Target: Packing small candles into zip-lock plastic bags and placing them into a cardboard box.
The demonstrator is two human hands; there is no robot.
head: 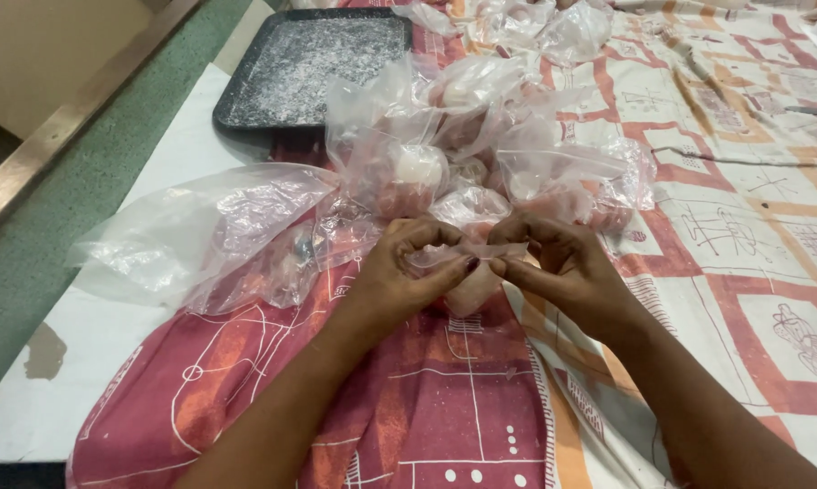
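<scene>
My left hand (pixel 399 272) and my right hand (pixel 553 267) meet at the middle of the table, both pinching the twisted top of a small clear plastic bag (pixel 472 288). The bag holds a pale pinkish lump and rests on the patterned cloth (pixel 444 398) between my hands. Just beyond my fingers lies a heap of similar filled clear bags (pixel 481 145), each with a whitish round piece inside. To the left of my left hand sits a larger crumpled clear bag (pixel 209 235), lying flat.
A dark rectangular tray (pixel 313 63) dusted with white powder stands at the back left. The red, orange and white cloth covers the table to the right. The table's white edge (pixel 82 362) and a green floor lie at the left. More bags (pixel 535 23) lie at the far top.
</scene>
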